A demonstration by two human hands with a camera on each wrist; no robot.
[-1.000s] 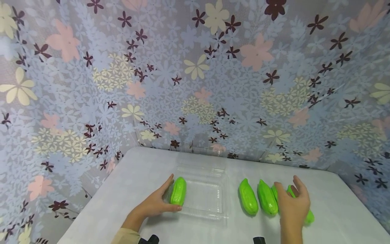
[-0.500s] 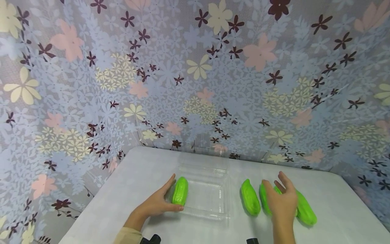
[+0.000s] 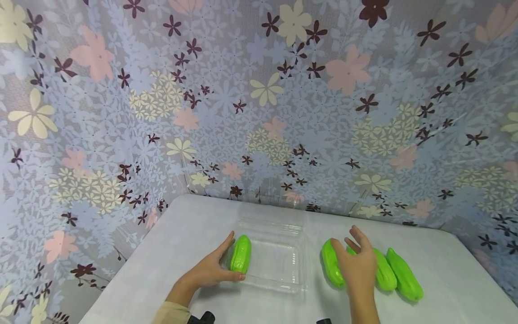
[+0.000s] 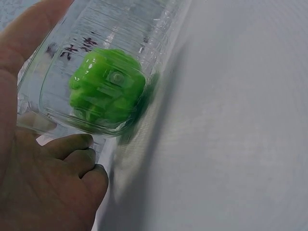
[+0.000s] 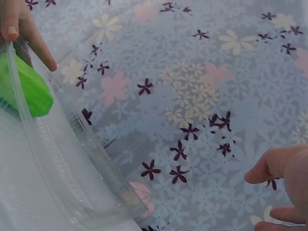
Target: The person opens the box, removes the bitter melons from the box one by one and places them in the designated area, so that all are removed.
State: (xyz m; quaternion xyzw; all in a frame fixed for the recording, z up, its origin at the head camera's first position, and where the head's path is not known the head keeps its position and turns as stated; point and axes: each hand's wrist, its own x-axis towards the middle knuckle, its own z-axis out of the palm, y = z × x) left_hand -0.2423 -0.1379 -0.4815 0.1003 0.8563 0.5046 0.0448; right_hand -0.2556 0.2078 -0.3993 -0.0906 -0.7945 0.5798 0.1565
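Observation:
My left hand (image 3: 206, 272) grips the left side of a clear plastic box (image 3: 303, 270), thumb at its front edge. Inside the box, along that side, lies one long, ridged green vegetable (image 3: 241, 254); through the box wall in the left wrist view, its lobed end (image 4: 108, 89) shows, near dark handwritten marks. Over the group of similar green vegetables on the right hovers my right hand (image 3: 358, 270), fingers loosely bent and nothing between them. It partly covers one vegetable; the leftmost one (image 3: 332, 265) is beside its thumb.
Two more green vegetables (image 3: 382, 270) lie to the right of the right hand on the white tabletop (image 3: 437, 265). Clear plastic of the box (image 3: 271, 227) extends back toward the flowered curtain (image 3: 259, 112), which stands behind the table.
My right hand has moved left across the row of vegetables, uncovering those at the right end. My left hand keeps its grip on the box; the view has shifted slightly.

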